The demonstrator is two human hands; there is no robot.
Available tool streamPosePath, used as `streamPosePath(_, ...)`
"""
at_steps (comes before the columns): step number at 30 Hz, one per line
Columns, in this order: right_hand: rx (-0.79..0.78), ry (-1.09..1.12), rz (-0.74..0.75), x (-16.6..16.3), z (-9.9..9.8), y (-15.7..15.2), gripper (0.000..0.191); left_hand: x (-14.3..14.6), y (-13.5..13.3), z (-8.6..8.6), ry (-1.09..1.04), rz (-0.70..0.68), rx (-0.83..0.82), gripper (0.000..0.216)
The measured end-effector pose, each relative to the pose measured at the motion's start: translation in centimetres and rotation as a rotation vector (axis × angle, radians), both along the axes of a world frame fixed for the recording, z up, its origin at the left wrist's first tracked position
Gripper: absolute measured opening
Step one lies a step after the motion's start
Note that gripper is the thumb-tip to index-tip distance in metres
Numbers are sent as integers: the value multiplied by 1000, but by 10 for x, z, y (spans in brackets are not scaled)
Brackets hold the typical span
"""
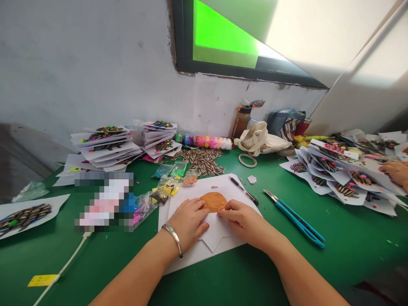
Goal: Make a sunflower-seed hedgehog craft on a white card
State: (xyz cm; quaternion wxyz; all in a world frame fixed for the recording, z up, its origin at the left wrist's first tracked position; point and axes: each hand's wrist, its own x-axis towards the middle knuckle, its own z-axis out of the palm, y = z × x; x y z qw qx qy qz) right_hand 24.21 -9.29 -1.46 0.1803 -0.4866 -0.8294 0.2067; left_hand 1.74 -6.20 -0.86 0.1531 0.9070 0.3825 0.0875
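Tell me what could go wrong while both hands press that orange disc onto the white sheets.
1. The white sheets lie loose on the green table and may shift under the left hand and right hand pressing the orange disc.
2. The blue utility knife, blade seemingly out, lies near the right forearm; a sweep could catch it.

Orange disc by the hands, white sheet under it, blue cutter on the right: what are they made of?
Orange disc: looks like soft modelling clay, matte, with an uneven flattened edge; could be dough.
White sheet: paper or thin card, matte, with crisp cut edges.
Blue cutter: glossy plastic body, with a bare metal blade at the tip.
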Motion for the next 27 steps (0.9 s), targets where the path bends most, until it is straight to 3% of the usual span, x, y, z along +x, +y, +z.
streamPosePath(7, -9, 22, -4, -1, -1, 0, 43, 1, 1, 1, 15, -3, -3, 31)
streamPosePath(20, -63, 54, 14, 2, 4, 1, 32, 1, 3, -3, -9, -25, 0, 26)
streamPosePath(27, -78, 100, 4, 4, 0, 2, 40, 1, 3, -2, -24, -27, -16, 26)
